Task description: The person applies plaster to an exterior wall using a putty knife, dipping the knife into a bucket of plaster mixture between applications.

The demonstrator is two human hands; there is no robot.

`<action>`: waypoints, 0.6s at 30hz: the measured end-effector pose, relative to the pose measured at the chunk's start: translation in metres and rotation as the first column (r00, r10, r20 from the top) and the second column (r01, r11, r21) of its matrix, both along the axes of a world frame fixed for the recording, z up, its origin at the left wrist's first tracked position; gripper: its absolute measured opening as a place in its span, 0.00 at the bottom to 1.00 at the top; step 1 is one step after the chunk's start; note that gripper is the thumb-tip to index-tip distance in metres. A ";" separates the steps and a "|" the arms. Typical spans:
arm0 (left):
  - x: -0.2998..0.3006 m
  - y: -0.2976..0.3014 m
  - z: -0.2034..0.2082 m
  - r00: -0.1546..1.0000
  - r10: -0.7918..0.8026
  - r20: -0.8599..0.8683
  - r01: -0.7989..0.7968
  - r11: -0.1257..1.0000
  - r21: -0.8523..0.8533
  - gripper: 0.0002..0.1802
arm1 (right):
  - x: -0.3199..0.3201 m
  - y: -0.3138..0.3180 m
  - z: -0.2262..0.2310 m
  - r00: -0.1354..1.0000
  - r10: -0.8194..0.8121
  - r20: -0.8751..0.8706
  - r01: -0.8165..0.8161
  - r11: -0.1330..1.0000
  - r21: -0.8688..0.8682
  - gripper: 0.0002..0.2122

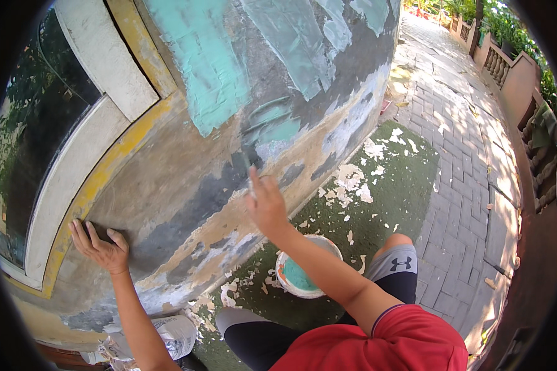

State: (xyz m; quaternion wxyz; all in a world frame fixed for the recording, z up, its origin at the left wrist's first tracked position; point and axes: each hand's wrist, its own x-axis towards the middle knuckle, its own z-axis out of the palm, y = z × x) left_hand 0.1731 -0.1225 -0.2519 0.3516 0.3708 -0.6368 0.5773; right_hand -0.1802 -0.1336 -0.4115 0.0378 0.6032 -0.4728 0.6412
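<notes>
My right hand (266, 207) is closed on a putty knife (246, 162), its blade blurred and partly hidden by the fingers. The blade points up at the wall (167, 179), just below a fresh smear of teal paste (272, 123). Larger teal patches (204, 68) cover the wall higher up. With fingers spread, my left hand (101, 246) rests flat on the wall beside the yellow edge of the window frame (114, 148). Under my right forearm stands a white bucket (334, 248) with teal paste inside, between my knees.
Peeled paint flakes (349, 185) litter the green mat (408, 204). A white sack or container (178, 336) stands by the wall at lower left. To the right run a grey brick path (452, 235) and a low balustrade (498, 65) with plants.
</notes>
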 end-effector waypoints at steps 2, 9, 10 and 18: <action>-0.002 0.002 0.002 1.000 0.008 0.000 -0.008 1.000 -0.002 0.29 | -0.048 -0.010 0.000 0.976 -0.212 -0.046 0.211 0.977 -0.030 0.30; -0.011 -0.005 0.001 1.000 -0.007 0.006 0.007 1.000 -0.015 0.28 | -0.121 -0.075 -0.008 0.928 -0.350 0.127 0.329 0.931 0.160 0.27; -0.011 -0.008 -0.001 1.000 -0.010 0.009 0.010 1.000 -0.017 0.28 | -0.102 -0.075 -0.007 0.939 -0.331 0.089 0.321 0.941 0.106 0.28; -0.004 0.000 0.000 1.000 0.016 0.013 -0.016 1.000 -0.009 0.28 | 0.008 0.012 0.017 0.994 0.091 0.067 -0.088 0.995 -0.038 0.31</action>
